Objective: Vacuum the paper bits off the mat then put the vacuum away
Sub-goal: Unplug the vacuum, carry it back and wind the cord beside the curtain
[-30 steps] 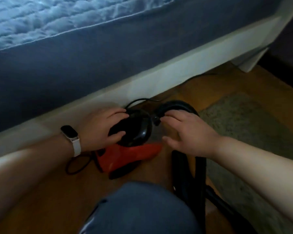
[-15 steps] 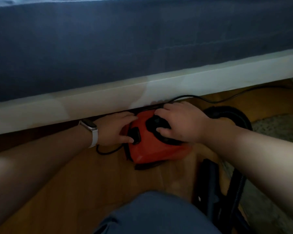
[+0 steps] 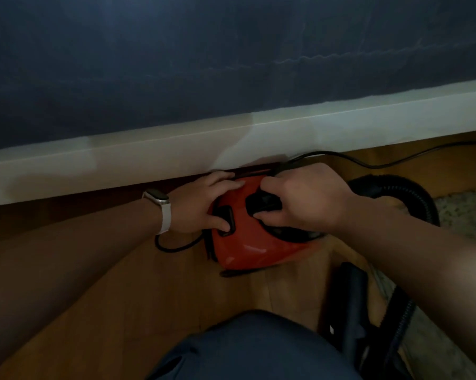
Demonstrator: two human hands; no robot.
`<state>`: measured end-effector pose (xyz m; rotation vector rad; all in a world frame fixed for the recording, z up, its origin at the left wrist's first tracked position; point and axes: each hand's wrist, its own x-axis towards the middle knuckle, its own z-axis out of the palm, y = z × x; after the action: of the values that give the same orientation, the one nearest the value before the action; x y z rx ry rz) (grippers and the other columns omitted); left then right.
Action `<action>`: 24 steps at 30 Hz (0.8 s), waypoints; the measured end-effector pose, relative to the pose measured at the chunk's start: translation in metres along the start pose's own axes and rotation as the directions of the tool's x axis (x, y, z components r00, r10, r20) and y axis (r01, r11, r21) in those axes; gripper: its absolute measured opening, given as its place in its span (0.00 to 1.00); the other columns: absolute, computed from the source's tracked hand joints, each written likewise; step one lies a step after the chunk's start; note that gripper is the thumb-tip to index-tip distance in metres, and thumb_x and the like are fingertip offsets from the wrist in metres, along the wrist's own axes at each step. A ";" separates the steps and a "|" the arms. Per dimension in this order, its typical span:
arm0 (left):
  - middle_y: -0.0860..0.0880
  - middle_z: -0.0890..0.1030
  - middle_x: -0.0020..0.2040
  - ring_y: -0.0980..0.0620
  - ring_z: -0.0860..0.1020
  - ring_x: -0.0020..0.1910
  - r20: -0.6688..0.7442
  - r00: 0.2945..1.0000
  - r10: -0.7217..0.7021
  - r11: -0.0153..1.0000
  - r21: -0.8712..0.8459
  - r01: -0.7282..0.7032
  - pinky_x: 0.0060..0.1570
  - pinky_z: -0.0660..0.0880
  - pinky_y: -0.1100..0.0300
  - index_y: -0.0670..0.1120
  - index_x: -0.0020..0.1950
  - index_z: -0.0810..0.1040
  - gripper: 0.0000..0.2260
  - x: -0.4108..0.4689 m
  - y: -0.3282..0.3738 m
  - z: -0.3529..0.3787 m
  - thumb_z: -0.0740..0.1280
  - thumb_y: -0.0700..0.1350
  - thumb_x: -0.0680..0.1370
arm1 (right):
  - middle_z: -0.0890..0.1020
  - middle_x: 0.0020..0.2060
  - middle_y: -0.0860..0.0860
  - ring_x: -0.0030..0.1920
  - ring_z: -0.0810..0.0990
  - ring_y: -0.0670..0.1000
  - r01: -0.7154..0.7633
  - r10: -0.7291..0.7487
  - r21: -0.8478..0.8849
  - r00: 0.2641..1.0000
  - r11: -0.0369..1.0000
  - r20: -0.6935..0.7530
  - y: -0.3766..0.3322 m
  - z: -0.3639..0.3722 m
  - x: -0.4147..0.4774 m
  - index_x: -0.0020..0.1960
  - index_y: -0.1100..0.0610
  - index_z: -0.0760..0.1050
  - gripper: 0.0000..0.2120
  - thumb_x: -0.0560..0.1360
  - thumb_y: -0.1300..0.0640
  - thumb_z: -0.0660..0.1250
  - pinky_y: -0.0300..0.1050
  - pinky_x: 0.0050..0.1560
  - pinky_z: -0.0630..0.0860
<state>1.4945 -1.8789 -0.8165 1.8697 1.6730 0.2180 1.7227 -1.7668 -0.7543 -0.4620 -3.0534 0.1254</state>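
A small red and black vacuum (image 3: 254,250) sits on the wooden floor, its far end at the gap under the white bed frame (image 3: 121,163). My left hand (image 3: 203,204) rests on its left side, fingers spread flat over the red shell and thumb on a black button. My right hand (image 3: 299,198) lies over the top, fingers curled round the black handle. The black hose (image 3: 412,196) loops out to the right. The grey mat (image 3: 467,215) shows at the right edge; no paper bits are visible on it.
A dark blue mattress (image 3: 231,64) fills the upper view above the frame. A black power cord (image 3: 382,163) runs along the floor to the right, and another loop (image 3: 173,246) lies under my left wrist. The black wand and nozzle (image 3: 352,305) lie lower right, beside my knee (image 3: 258,349).
The vacuum has been turned and slid toward the gap under the bed. Both hands moved with it, and my right hand shifted from the hose onto the handle.
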 end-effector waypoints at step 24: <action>0.51 0.66 0.74 0.51 0.65 0.71 -0.122 0.974 0.189 0.944 0.294 -0.146 0.67 0.65 0.54 0.51 0.75 0.66 0.33 0.013 0.133 -0.043 0.60 0.64 0.72 | 0.73 0.69 0.49 0.69 0.70 0.53 -0.362 0.358 0.044 0.931 0.931 0.073 0.029 -0.060 -0.129 0.74 0.49 0.67 0.29 0.77 0.37 0.59 0.50 0.69 0.63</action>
<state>1.5872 -1.8544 -0.7138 2.2643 1.7167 0.1996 1.8585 -1.7733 -0.7022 -1.0293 -2.9784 0.2440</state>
